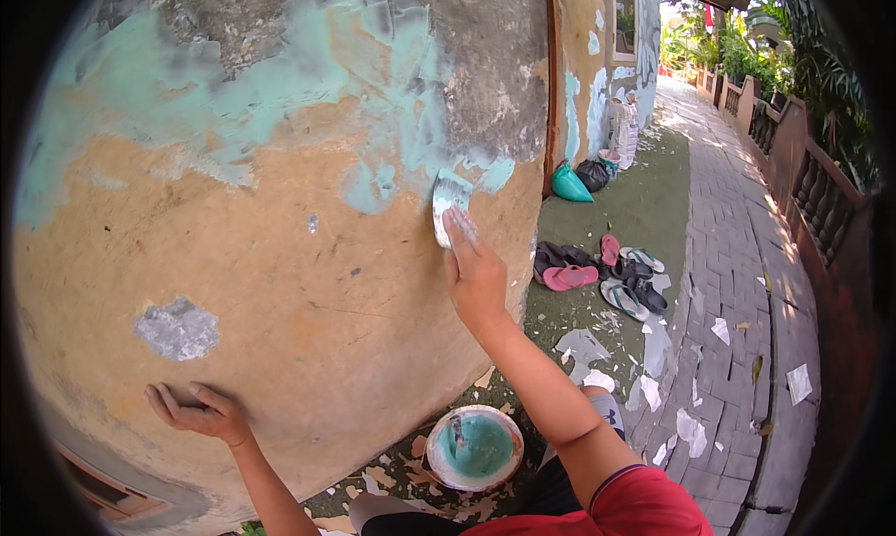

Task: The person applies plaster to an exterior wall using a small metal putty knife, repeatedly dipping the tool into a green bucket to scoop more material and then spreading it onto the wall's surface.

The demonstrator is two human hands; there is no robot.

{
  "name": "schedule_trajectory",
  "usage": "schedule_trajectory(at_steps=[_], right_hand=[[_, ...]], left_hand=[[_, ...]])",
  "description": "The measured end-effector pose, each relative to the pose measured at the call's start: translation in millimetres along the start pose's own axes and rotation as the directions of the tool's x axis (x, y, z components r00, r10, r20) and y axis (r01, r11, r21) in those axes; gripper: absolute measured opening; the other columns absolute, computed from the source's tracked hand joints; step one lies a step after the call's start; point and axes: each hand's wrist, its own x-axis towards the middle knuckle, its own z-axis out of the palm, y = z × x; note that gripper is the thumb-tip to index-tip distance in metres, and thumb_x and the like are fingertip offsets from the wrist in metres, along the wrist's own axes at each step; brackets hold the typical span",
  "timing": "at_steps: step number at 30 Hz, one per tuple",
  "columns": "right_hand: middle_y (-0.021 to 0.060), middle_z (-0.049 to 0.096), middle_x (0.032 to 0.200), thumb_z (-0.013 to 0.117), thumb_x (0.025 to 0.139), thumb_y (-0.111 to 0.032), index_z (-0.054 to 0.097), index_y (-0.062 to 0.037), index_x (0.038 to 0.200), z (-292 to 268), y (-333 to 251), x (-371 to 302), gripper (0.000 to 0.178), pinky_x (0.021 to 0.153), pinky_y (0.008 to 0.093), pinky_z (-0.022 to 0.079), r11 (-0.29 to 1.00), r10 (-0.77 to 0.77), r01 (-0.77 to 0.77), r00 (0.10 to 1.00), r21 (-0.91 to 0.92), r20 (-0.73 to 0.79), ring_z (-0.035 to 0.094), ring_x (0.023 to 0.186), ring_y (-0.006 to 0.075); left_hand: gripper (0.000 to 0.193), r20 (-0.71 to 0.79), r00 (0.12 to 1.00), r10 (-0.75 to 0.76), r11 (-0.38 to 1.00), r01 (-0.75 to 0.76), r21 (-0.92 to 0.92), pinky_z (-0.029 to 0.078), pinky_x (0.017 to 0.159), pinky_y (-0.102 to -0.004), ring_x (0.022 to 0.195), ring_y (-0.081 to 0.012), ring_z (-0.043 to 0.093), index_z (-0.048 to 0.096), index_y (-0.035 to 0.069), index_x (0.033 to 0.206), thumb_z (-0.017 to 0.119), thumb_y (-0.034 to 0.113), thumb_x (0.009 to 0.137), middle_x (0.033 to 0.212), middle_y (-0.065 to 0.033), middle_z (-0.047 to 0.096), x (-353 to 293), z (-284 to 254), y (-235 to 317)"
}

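Note:
My right hand [476, 267] grips a wide putty knife [449, 200] smeared with white and turquoise, its blade against the wall [280, 265]. Around and above the blade, turquoise putty [317, 79] covers patches of the bare tan and grey plaster. Lower on the left, my left hand [198, 413] is open with its fingers slightly curled, close to the wall; whether it touches cannot be made out. It holds nothing. Between my legs and the wall stands a white bucket [435, 454] of turquoise putty, with a smeared tool [459, 433] standing in it.
Paint flakes [691, 433] litter the ground and the paved path [737, 349] at right. Several sandals [627, 293] lie near the wall's corner. Beyond them are a green bag [569, 183], a black bag [593, 174] and white sacks [623, 130]. A baluster fence [812, 172] borders the path.

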Motion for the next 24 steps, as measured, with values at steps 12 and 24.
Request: schedule_trajectory(at_steps=[12,24], right_hand=[[0.0172,0.057,0.126,0.058,0.079,0.004,0.056,-0.0040,0.127,16,26,6,0.048,0.093,0.0378,0.048,0.994,-0.052,0.042,0.994,-0.103,-0.097,0.055,0.118,0.0325],[0.0173,0.054,0.130,0.058,0.079,0.005,0.055,-0.0060,0.128,1,89,21,0.051,0.089,0.0390,0.049,0.985,0.091,-0.120,0.972,-0.122,-0.216,0.052,0.121,0.0322]], left_hand=[[0.043,-0.002,1.000,-0.004,1.000,0.004,-0.027,0.032,0.107,-0.0476,0.128,-0.0385,0.038,0.043,-0.011,0.126,0.051,0.016,0.094,0.136,-0.0265,0.038,-1,3,3],[0.043,0.008,1.000,0.002,1.000,-0.002,-0.018,0.032,0.106,-0.0486,0.128,-0.0383,0.037,0.042,-0.010,0.128,0.050,0.018,0.096,0.138,-0.0244,0.035,-1,1,1]])
